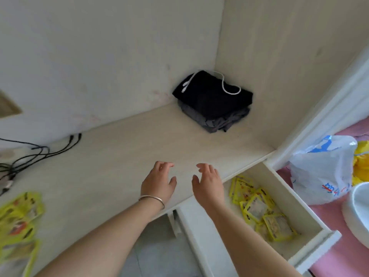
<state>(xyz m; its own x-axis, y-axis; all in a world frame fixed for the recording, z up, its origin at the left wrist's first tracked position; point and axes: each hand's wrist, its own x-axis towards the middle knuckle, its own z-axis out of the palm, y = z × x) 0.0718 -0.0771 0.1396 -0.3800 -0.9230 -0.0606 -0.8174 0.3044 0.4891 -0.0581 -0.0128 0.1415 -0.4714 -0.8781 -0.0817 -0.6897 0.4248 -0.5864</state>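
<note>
Pale corner desk [119, 140], dark clothes [211, 100] at back, left hand [158, 181] and right hand [208, 183] loose, empty.

Probably a home bedroom: folded clothes [213, 102] on a pale desk [119, 156], an open drawer [317, 250], pink bedding [339, 256] alongside.

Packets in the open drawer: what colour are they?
Yellow packets with pale grey centres, lying in the drawer; the head view shows them.
</note>
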